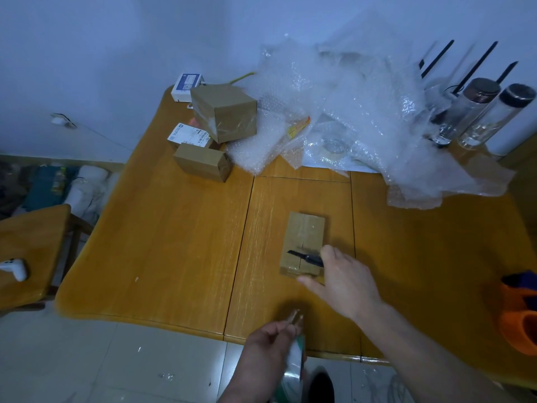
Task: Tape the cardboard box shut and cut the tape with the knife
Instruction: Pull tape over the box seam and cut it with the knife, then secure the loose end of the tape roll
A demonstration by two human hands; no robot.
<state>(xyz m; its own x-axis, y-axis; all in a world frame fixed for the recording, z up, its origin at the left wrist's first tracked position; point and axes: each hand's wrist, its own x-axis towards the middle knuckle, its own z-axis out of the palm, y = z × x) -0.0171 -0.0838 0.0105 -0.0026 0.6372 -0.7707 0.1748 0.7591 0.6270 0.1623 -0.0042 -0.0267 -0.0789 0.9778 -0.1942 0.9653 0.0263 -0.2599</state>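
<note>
Your cardboard box [303, 242] lies flat on the wooden worktop [180, 242], a little to the right of the middle seam, with its flaps closed and a glossy strip of clear tape running along the top. Your right hand [344, 279] is at the near right corner of the box and holds the knife [305, 256] — the dark blade lies across the top of the box and points to the left, while the handle disappears under your fingers [328, 251], which are closed around it; the thumb is stretched out to the left, just in front of the near edge of the box. Your left hand [271, 349] is lower, at the near edge of the worktop, and its fingers are closed on the tape roll [293, 365], which looks blurred; a short brownish piece stands up above the fingertips, but I cannot tell if the tape reaches to the box. At the far left of the worktop two other cardboard boxes are stacked [225, 112], with a smaller one [203, 161] just in front of them and a white label [190, 134] between. A big heap of bubble wrap [348, 112] covers the far side — beside it, at the far right corner, stand two clear bottles [476, 112] with dark caps. A white game controller [14, 267] rests on a chair at the left.
</note>
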